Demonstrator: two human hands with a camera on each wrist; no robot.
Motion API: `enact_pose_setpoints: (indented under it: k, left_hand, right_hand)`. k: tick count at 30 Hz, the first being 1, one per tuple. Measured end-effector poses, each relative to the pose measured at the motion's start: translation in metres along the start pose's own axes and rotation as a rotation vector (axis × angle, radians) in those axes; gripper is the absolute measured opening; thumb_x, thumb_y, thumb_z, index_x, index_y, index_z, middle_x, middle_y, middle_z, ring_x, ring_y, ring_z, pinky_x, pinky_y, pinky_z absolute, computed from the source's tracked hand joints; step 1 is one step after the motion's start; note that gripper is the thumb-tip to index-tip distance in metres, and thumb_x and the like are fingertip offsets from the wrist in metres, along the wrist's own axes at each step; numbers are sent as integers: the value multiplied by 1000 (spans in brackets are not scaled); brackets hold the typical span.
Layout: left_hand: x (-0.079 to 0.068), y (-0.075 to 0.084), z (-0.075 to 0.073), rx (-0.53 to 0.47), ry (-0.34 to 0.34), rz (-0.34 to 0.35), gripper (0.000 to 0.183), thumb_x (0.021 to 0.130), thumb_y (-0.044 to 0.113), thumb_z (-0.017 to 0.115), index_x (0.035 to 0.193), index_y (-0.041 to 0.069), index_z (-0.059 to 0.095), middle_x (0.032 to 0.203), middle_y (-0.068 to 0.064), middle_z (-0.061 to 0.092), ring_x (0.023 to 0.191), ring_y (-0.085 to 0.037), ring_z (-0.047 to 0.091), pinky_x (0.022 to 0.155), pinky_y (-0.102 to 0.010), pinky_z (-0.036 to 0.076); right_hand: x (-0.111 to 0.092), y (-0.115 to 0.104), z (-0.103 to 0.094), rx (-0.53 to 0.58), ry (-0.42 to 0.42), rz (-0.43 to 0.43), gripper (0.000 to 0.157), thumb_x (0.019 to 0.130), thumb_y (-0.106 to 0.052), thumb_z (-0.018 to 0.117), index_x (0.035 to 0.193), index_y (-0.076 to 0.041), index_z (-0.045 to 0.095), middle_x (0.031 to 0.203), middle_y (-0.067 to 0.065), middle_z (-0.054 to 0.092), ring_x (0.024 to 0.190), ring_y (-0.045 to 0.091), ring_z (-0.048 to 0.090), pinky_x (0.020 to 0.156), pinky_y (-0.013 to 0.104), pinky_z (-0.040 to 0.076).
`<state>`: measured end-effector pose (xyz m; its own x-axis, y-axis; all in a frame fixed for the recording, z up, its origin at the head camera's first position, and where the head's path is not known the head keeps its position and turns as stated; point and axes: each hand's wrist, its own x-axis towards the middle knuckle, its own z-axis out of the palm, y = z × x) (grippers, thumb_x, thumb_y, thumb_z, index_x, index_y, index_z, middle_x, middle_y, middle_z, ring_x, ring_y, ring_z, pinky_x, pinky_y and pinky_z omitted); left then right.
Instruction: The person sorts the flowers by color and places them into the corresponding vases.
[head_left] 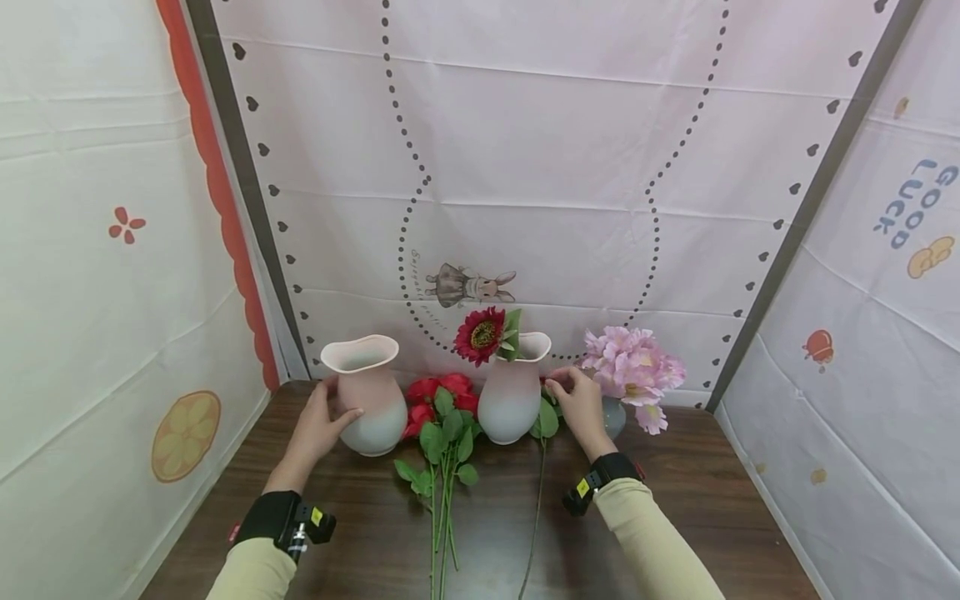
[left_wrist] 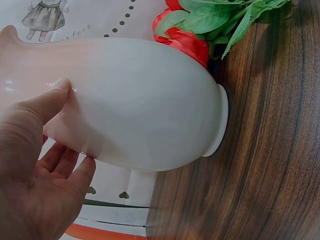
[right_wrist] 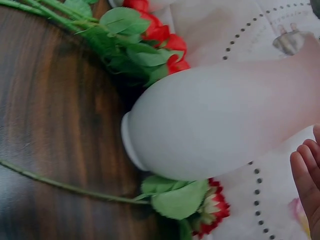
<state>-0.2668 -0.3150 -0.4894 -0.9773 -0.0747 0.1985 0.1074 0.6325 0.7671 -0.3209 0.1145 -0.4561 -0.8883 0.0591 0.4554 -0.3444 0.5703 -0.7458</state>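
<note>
Both your arms reach forward over the worktop (head_left: pixel 637 542), each in a pale sleeve with a dark strap at the wrist. Your left hand (head_left: pixel 317 425) holds the left vase (head_left: pixel 372 408) from its outer side, thumb laid across the near face and fingers round the far side, just below the neck. Your right hand (head_left: pixel 581 408) is bent inward beside the right vase (head_left: pixel 513 402), its fingers loose and gripping nothing you can make out; whether a fingertip touches the vase, you cannot tell. In the right wrist view the frame edge cuts that hand off, leaving only some fingers, and the left wrist view crops the left vase's rim. The red roses (head_left: pixel 457 385) are partly covered by the left vase, and the small grey vase (head_left: pixel 614 418) is partly behind your right hand, with pink flowers (head_left: pixel 633 367) above it. A single flower's green stem (head_left: pixel 536 517) runs toward you from below your right hand; its red bloom (right_wrist: pixel 216 207) is largely hidden in the head view. The left vase stands within your left grasp, the right vase just inward of your right hand with a dark red flower (head_left: pixel 478 335) at its mouth, and the roses lie between the two vases.
</note>
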Motion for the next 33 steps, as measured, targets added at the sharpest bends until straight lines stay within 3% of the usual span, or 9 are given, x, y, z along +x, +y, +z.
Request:
enact_pose_setpoints:
  k: [10, 33]
  left_hand:
    - [2, 0, 0, -11, -3, -17, 84, 96, 25, 68, 155, -3, 16, 155, -33, 27, 145, -48, 29, 119, -59, 34]
    - [3, -1, 0, -6, -7, -10, 85, 96, 25, 68, 155, -3, 15, 154, -34, 28, 144, -49, 31, 118, -60, 36]
  right_hand:
    - [-18, 24, 10, -39, -21, 54, 11, 91, -15, 73, 94, -4, 71, 83, 9, 73, 74, 15, 63, 62, 20, 48]
    - [-57, 55, 24, -105, -129, 201, 9, 91, -13, 72, 92, -4, 72, 84, 8, 73, 71, 13, 61, 60, 24, 50]
